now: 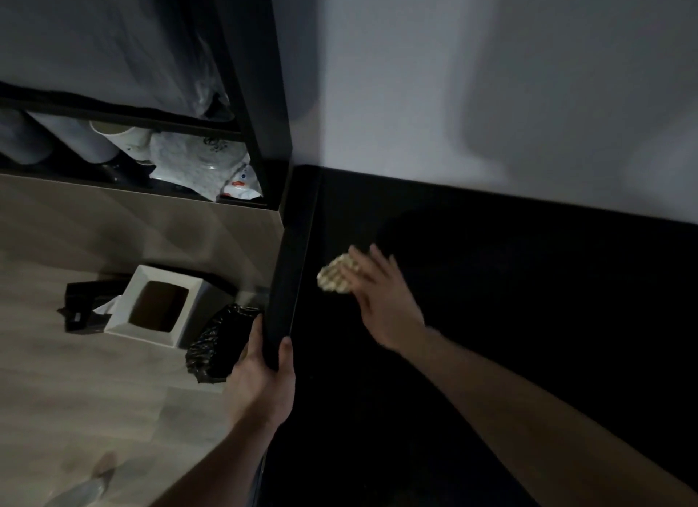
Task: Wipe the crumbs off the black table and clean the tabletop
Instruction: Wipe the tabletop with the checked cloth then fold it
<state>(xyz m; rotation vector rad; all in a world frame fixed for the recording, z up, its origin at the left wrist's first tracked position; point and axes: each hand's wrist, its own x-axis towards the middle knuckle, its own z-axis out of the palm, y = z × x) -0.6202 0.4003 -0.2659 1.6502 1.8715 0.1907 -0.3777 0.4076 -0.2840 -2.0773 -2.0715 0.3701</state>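
The black table (528, 317) fills the right half of the view, against a white wall. My right hand (385, 302) lies flat on a yellowish waffle-textured cloth (334, 278) near the table's left edge, fingers spread and blurred by motion. My left hand (264, 370) grips the table's left edge (287, 280), thumb on top and fingers wrapped around the side. The tabletop is too dark to make out any crumbs.
On the wooden floor to the left stand a white bin with a square opening (158, 304), a black plastic bag (219, 344) and a dark object (85, 304). A black shelf unit (260, 102) holding cups and packets rises at the back left.
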